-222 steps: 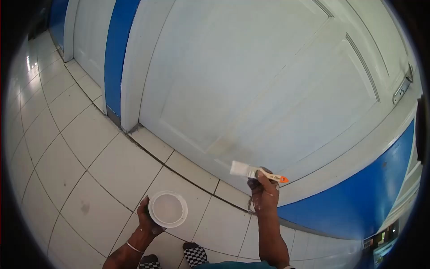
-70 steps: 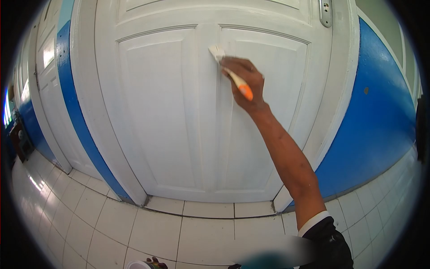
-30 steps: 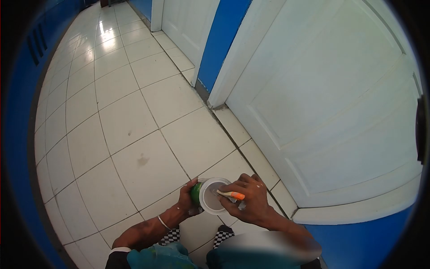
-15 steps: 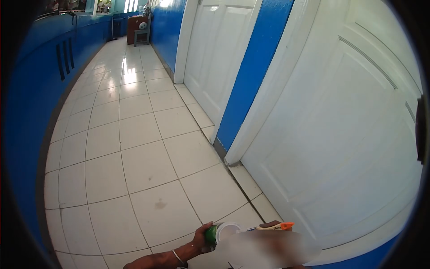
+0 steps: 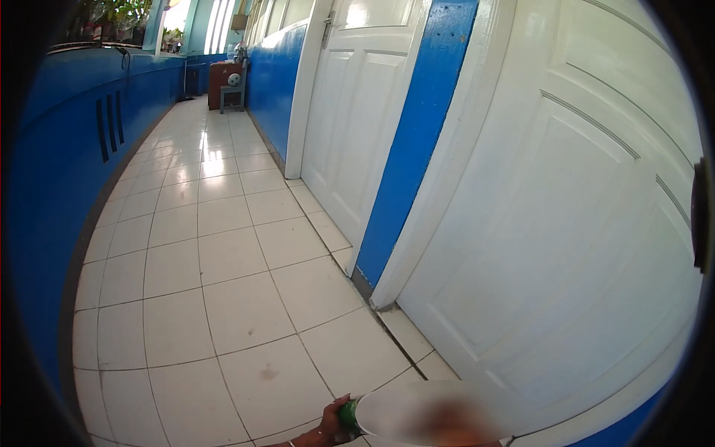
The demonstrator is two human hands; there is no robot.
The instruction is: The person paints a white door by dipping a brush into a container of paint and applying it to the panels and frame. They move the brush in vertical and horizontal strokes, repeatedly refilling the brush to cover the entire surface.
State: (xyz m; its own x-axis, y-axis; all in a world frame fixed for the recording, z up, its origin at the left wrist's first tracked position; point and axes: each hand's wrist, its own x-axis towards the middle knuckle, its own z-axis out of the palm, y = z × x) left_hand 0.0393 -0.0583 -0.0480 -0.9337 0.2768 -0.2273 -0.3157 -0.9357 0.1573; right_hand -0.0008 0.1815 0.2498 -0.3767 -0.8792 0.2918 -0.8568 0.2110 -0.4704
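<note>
At the bottom of the head view, my left hand (image 5: 330, 427) is wrapped round the side of a green can (image 5: 348, 417), with a bracelet partly visible at the wrist. The can's opening and its right side are covered by a pale smeared patch. A brown blur within that patch may be my right hand, but its fingers and anything in them cannot be made out. Close by on the right stands a white panelled door (image 5: 536, 246) in a white frame (image 5: 447, 164).
White floor tiles (image 5: 246, 309) run down the corridor. A blue wall (image 5: 59, 208) lines the left side. A second white door (image 5: 357, 112) and a blue wall strip (image 5: 417, 141) are on the right. A chair (image 5: 232, 97) holding a ball (image 5: 234, 79) stands far ahead.
The view has tilted up, so the hands and can sit lower in frame. The brush-like handle with an orange end, seen earlier by my right hand, no longer shows.
</note>
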